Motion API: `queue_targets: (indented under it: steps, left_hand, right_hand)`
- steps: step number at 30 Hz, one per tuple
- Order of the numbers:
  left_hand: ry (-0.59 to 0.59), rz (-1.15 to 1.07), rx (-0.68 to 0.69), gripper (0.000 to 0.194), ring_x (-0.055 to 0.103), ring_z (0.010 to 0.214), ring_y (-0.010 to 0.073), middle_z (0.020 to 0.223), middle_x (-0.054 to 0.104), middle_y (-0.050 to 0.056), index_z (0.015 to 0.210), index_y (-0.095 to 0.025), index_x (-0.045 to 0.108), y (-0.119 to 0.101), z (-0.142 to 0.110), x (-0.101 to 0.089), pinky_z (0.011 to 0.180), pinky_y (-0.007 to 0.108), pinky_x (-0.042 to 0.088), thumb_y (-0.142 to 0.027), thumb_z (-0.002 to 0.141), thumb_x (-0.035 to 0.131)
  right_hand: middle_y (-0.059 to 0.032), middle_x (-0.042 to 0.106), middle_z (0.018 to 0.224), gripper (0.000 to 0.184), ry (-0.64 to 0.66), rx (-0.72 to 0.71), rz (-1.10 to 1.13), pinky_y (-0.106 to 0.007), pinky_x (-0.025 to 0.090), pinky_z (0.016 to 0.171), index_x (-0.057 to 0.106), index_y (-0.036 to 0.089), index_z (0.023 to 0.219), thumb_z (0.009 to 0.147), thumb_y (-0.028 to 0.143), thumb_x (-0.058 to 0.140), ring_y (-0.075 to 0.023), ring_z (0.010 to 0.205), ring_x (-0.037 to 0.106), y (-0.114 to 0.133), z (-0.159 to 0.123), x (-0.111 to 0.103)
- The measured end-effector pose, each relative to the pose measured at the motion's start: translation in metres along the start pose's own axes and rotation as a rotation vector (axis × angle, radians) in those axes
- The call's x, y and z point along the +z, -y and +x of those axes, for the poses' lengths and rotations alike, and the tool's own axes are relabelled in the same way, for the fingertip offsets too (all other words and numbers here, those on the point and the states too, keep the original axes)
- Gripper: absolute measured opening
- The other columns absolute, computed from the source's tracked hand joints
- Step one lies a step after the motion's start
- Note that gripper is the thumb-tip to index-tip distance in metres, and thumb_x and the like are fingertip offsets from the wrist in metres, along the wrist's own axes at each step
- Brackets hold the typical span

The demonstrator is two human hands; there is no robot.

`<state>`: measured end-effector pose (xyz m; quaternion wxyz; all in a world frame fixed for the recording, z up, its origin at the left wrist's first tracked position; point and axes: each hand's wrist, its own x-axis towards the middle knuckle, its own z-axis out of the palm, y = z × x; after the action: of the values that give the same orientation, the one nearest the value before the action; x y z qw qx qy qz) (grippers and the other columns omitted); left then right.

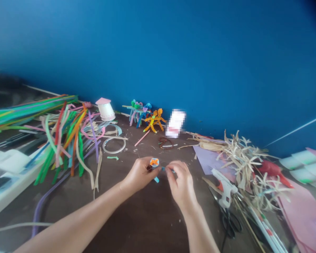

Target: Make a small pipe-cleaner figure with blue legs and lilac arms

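Note:
My left hand [139, 174] pinches a small pipe-cleaner figure [154, 162] with an orange and light-blue head, held just above the dark table [137, 218]. My right hand [180, 181] is closed on a light-blue pipe-cleaner end [163, 169] that sticks out of the same piece. Another blue end [156, 180] hangs down between the two hands. Both hands meet near the middle of the table.
A heap of coloured pipe cleaners [68, 140] lies at the left. Finished pipe-cleaner figures [147, 116] and a white cup [105, 109] stand by the blue wall. A white glue gun [223, 188], black scissors [230, 221], dried straw strips [242, 158] and pink paper [302, 211] lie at the right.

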<state>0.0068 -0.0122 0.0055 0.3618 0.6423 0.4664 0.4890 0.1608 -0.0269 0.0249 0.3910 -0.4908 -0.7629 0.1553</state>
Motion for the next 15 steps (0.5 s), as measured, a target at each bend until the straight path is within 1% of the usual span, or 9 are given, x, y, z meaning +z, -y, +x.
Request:
queue_targets:
  steps: [2, 5, 9, 11, 12, 15]
  left_hand:
    - [0.088, -0.089, -0.053, 0.015, 0.042, 0.05, 0.01, 0.051, 0.049, -0.003, 0.057, -0.015, 0.059, 0.0, 0.001, -0.001, 0.049, 0.02, 0.03, -0.025, 0.068, 0.06]
    - [0.203, -0.269, -0.136, 0.015, 0.045, 0.052, 0.0107, 0.053, 0.051, -0.002, 0.06, -0.015, 0.06, -0.001, 0.001, -0.002, 0.052, 0.021, 0.035, -0.026, 0.069, 0.059]
    - [0.266, -0.58, -0.231, 0.011, 0.052, 0.057, 0.0122, 0.057, 0.057, -0.001, 0.063, -0.015, 0.061, -0.003, -0.001, -0.001, 0.06, 0.024, 0.04, -0.025, 0.068, 0.063]
    - [0.284, -0.712, -0.273, 0.01, 0.054, 0.059, 0.0129, 0.059, 0.059, 0.0, 0.064, -0.015, 0.061, -0.002, -0.003, 0.002, 0.063, 0.026, 0.042, -0.024, 0.067, 0.064]
    - [0.286, -0.768, -0.29, 0.011, 0.055, 0.059, 0.013, 0.059, 0.06, 0.0, 0.065, -0.014, 0.061, -0.001, -0.004, 0.003, 0.063, 0.026, 0.042, -0.024, 0.067, 0.065]
    - [0.26, -0.89, -0.358, 0.013, 0.056, 0.057, 0.0135, 0.058, 0.061, 0.001, 0.065, -0.014, 0.061, 0.002, -0.005, 0.008, 0.06, 0.026, 0.043, -0.026, 0.066, 0.066]
  right_hand:
    - [-0.0032, 0.057, 0.069, 0.016, 0.021, 0.116, 0.161, -0.028, 0.039, 0.065, 0.057, 0.019, 0.07, 0.08, 0.025, 0.047, -0.0156, 0.066, 0.05, -0.004, 0.002, 0.001]
    - [0.0015, 0.053, 0.057, 0.017, 0.09, 0.365, 0.492, -0.021, 0.036, 0.051, 0.057, 0.017, 0.065, 0.076, 0.031, 0.055, -0.0103, 0.053, 0.046, -0.009, 0.003, 0.004]
    - [0.0048, 0.049, 0.046, 0.024, 0.249, 0.663, 1.026, -0.018, 0.034, 0.042, 0.053, 0.016, 0.061, 0.065, 0.035, 0.066, -0.0068, 0.041, 0.043, -0.013, 0.003, 0.007]
    - [0.0046, 0.051, 0.044, 0.027, 0.317, 0.747, 1.194, -0.018, 0.033, 0.038, 0.051, 0.016, 0.061, 0.062, 0.036, 0.069, -0.007, 0.037, 0.043, -0.015, 0.002, 0.009]
    - [0.0043, 0.052, 0.044, 0.027, 0.329, 0.77, 1.252, -0.018, 0.033, 0.037, 0.05, 0.017, 0.062, 0.061, 0.036, 0.07, -0.0071, 0.036, 0.044, -0.015, 0.002, 0.011]
    - [0.0048, 0.053, 0.044, 0.026, 0.305, 0.791, 1.346, -0.017, 0.031, 0.034, 0.049, 0.018, 0.064, 0.063, 0.037, 0.068, -0.0064, 0.033, 0.042, -0.015, 0.0, 0.019]
